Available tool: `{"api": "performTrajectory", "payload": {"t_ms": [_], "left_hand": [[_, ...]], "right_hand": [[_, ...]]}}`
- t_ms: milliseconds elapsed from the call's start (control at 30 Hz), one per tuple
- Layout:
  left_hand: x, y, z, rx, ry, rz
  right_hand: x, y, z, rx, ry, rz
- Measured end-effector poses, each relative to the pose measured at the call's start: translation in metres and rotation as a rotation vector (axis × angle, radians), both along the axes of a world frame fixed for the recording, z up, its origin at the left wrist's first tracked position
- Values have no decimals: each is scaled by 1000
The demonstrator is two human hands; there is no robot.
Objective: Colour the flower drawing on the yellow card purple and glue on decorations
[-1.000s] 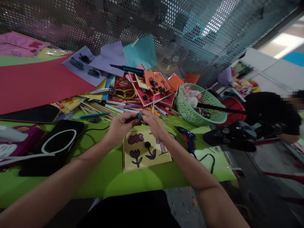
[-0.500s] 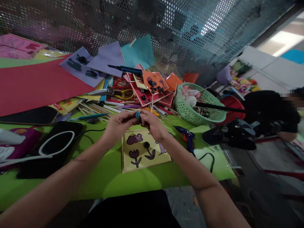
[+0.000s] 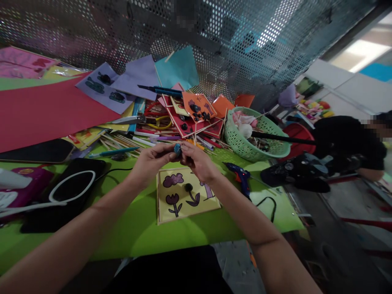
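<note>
Between the fingertips of both hands is a small blue lump [image 3: 177,149], too small to name more exactly. My left hand [image 3: 153,159] pinches it from the left, fingers closed. My right hand [image 3: 197,160] grips it from the other side, thumb and fingers pressed together. Just below the hands lies a yellow picture card [image 3: 180,208] with a stick border, showing a purple cloud and flowers. A dark round piece [image 3: 188,187] forms one flower's head. My right forearm hides part of the card's right side.
A blue glue gun [image 3: 241,175] lies right of the card. Behind are a green basket [image 3: 260,152], scissors [image 3: 130,119], wooden sticks and coloured cards [image 3: 203,107]. A black phone-like slab [image 3: 36,151] and white cable lie left. A person in black [image 3: 349,139] is at far right.
The blue lump has turned slightly between my fingers and looks more crumpled. Both hands stay almost in the same place above the card.
</note>
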State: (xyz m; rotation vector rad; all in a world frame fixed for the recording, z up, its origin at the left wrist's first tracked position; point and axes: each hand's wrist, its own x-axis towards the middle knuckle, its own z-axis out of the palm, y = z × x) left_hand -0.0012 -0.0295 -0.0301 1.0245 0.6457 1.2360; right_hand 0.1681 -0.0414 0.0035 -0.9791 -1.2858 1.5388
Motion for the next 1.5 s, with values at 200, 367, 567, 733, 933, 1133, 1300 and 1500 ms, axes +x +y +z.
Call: {"api": "performTrajectory", "payload": {"t_ms": [200, 367, 567, 733, 933, 1133, 1300, 1500], "left_hand": [[-2, 1, -3, 45, 24, 1], [-2, 1, -5, 25, 26, -20], [-1, 2, -6, 4, 11, -24], [0, 1, -7, 37, 23, 15], [0, -1, -4, 20, 31, 18], [1, -3, -1, 64, 97, 47], [2, -3, -6, 93, 144, 69], [3, -1, -9, 36, 121, 48]], "right_hand": [[-2, 3, 0, -58, 41, 1], [-3, 4, -1, -67, 48, 11], [0, 1, -2, 42, -55, -7], [2, 0, -5, 117, -143, 3], [2, -1, -5, 179, -200, 24], [3, -1, -4, 269, -269, -1], [3, 0, -5, 297, -339, -21], [4, 0, -6, 293, -342, -17]]}}
